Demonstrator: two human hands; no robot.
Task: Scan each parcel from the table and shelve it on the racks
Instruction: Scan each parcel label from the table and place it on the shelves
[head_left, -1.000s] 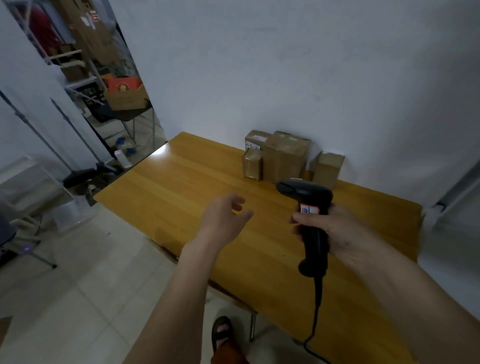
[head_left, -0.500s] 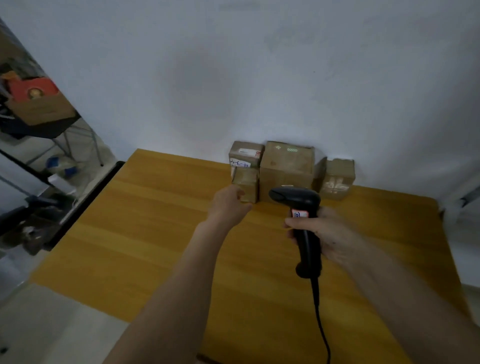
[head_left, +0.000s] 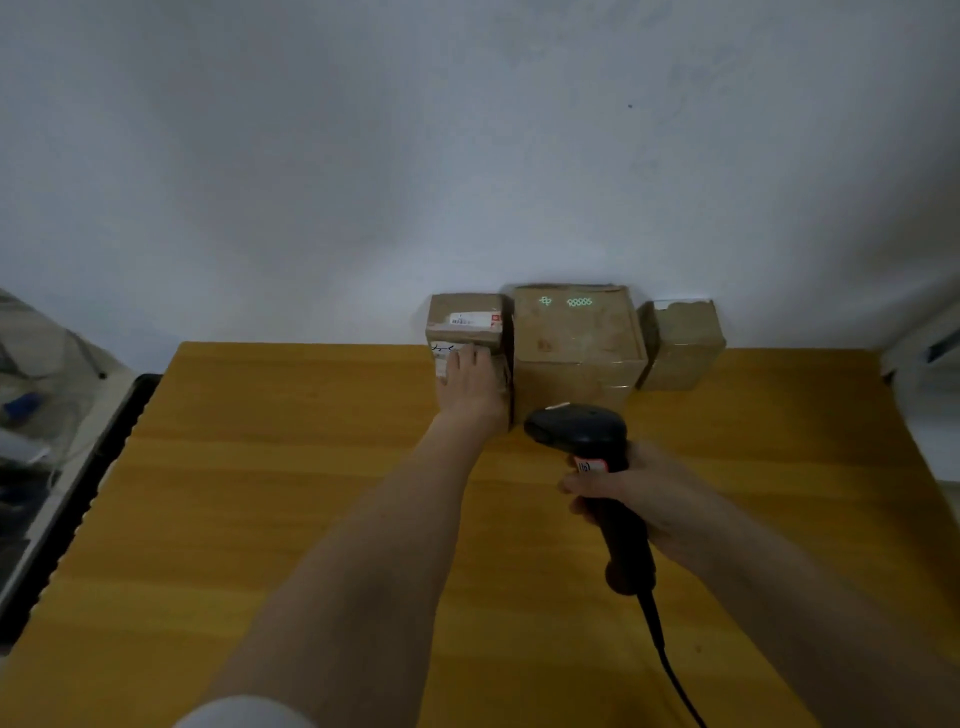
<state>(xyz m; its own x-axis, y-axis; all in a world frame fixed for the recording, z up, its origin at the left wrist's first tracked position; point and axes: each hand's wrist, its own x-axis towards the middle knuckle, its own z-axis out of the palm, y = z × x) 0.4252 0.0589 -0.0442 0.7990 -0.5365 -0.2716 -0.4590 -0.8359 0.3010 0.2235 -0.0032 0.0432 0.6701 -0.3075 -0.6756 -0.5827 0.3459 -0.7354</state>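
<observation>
We see four cardboard parcels lined up against the wall at the far edge of the tabletop (head_left: 270, 467), up at twelve o'clock from us. The left hand (head_left: 471, 387) reaches out and lies over the small front parcel (head_left: 503, 375), fingers laid across its top and front; most of that box is hidden beneath the hand, so we cannot tell whether the fingers grip it or only rest on it. Right behind it, touching, stands the labelled parcel (head_left: 467, 322) with a white sticker on top. Just beside the left hand, at three o'clock, sits the big parcel (head_left: 576, 338), green dots of light glowing on its top face. Farther along at three o'clock is the right-end parcel (head_left: 680, 345), close against the big one.

The right hand (head_left: 644, 499) is wrapped tight round the handle of the black scanner (head_left: 582, 434), fingers curled about the grip. The scanner's head sits in front of the big parcel, at five o'clock from the left hand. Its cable (head_left: 675, 675) trails down toward six o'clock.
</observation>
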